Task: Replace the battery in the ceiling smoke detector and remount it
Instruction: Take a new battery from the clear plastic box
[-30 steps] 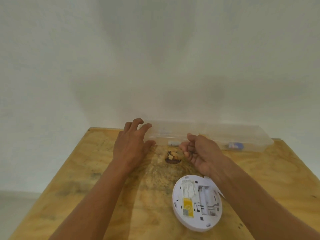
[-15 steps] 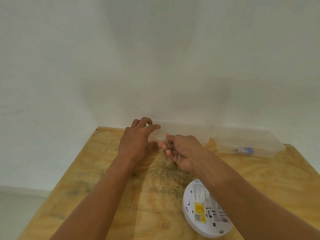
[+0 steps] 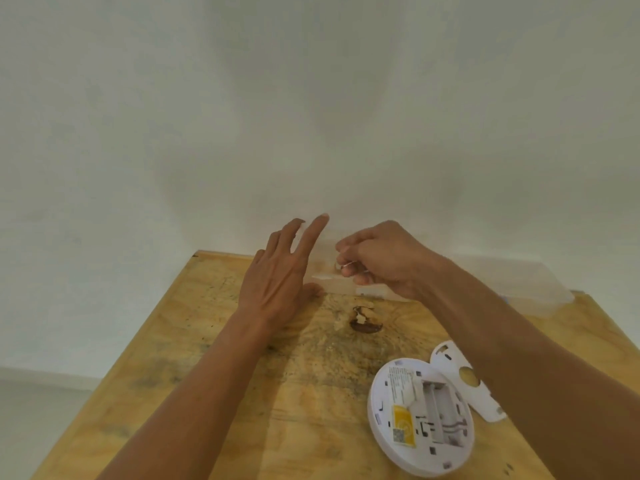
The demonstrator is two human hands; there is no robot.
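- My left hand (image 3: 277, 282) sits left of the clear plastic box (image 3: 485, 282), fingers spread wide and lifted; half a second ago they were curled against the box's near left corner.
- My right hand (image 3: 384, 258) is over the box's left part, fingers pinched narrow on something small and pale; I cannot tell what it is. Earlier this hand was lower, in front of the box.
- A dark knot (image 3: 365, 323) in the wood shows in front of the box, uncovered again now that the right hand has risen.
- The smoke detector (image 3: 420, 417) lies face down on the worktop (image 3: 207, 341), well in front of the box, its battery bay looking empty.
- Its detached white cover (image 3: 464, 379) lies touching it on the right, partly under my forearm; before, the arm hid it.
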